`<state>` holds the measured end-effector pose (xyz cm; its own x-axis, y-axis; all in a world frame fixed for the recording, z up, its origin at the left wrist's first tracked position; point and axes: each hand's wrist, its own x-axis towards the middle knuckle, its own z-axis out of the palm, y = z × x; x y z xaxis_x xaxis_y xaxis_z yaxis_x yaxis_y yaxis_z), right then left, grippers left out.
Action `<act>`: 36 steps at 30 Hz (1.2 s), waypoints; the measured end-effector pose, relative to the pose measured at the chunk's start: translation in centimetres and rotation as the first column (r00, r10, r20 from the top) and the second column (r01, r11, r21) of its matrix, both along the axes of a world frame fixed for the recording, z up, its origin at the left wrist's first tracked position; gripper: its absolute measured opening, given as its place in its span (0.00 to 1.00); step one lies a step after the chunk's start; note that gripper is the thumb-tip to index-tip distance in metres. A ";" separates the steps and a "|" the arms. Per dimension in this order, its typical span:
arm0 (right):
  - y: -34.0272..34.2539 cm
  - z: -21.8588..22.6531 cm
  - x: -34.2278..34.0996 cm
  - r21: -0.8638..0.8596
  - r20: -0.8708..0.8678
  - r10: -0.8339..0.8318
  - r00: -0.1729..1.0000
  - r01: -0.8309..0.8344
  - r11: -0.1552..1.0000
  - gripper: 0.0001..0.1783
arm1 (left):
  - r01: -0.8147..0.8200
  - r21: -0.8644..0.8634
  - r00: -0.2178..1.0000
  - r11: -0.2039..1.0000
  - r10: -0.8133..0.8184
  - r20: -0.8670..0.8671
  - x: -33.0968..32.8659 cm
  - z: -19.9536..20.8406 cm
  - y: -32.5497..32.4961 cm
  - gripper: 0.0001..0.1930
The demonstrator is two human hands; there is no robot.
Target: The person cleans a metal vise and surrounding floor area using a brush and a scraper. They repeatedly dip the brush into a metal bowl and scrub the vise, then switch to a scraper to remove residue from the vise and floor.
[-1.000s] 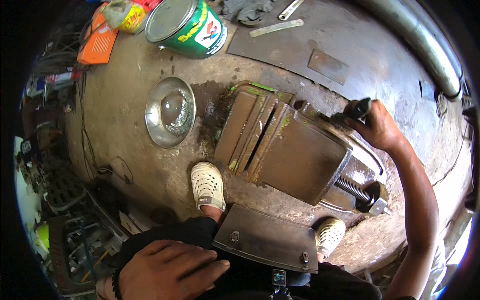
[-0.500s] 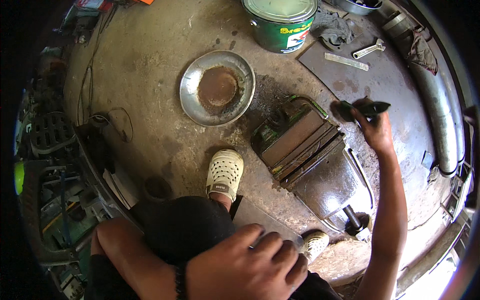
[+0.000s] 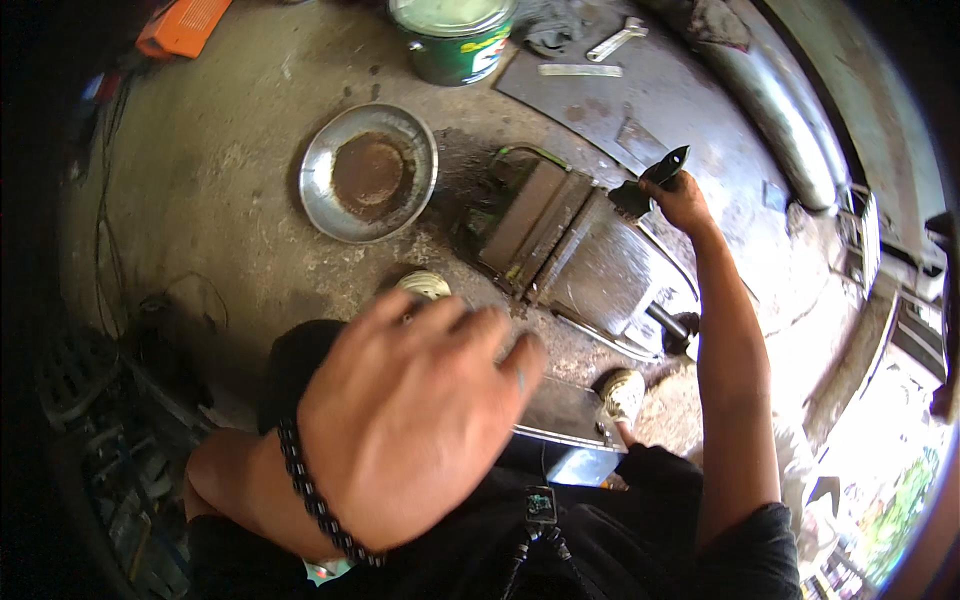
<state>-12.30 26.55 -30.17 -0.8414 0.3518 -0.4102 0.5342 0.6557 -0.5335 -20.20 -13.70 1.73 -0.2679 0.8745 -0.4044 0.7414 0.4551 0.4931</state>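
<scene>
My right hand (image 3: 684, 205) is closed round the dark handle of a brush (image 3: 632, 200), whose bristles point down over the jaw end of a large metal vise (image 3: 612, 268). Wet shine covers the vise's smooth body; whether the bristles touch it I cannot tell. Close in the foreground, my left hand (image 3: 415, 415) hangs in the air with its back upward, a black beaded bracelet on the wrist. Its fingers are loosely bent and apart, a little blurred, with nothing visible in them; the palm is hidden.
A round metal basin (image 3: 318, 190) with brown residue lies left of the vise. Behind are a green bucket (image 3: 450, 55), a dark metal plate (image 3: 560, 100), a flat metal strip (image 3: 580, 70) and an adjustable wrench (image 3: 617, 40). Thick pipes (image 3: 765, 105) lie at right, an orange thing (image 3: 185, 25) far left.
My right hand has brought the brush from beside the vise to over its body. My left hand has risen and moved left. The whole view has shifted.
</scene>
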 end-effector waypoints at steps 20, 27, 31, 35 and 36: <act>5.4 29.3 27.1 0.173 -0.457 -0.294 0.839 0.409 0.896 0.31 | 0.087 0.191 0.950 0.978 -0.024 -0.310 5.7 -4.1 5.9 0.18; -1.5 37.3 35.2 0.128 -0.586 -0.357 0.727 0.519 0.845 0.28 | 0.231 0.361 0.941 0.904 -0.114 -0.317 5.6 -8.5 11.7 0.17; -5.1 40.7 38.4 0.170 -0.574 -0.494 0.653 0.686 0.708 0.24 | 0.228 0.438 0.964 0.870 -0.140 -0.225 6.1 -9.1 13.6 0.16; -6.3 42.5 40.6 0.183 -0.564 -0.516 0.645 0.707 0.683 0.32 | 0.209 0.443 0.973 0.872 -0.139 -0.186 5.2 -9.3 13.7 0.16; -6.2 42.5 40.9 0.190 -0.585 -0.505 0.635 0.712 0.676 0.35 | 0.210 0.442 0.973 0.872 -0.140 -0.186 5.0 -9.4 13.7 0.16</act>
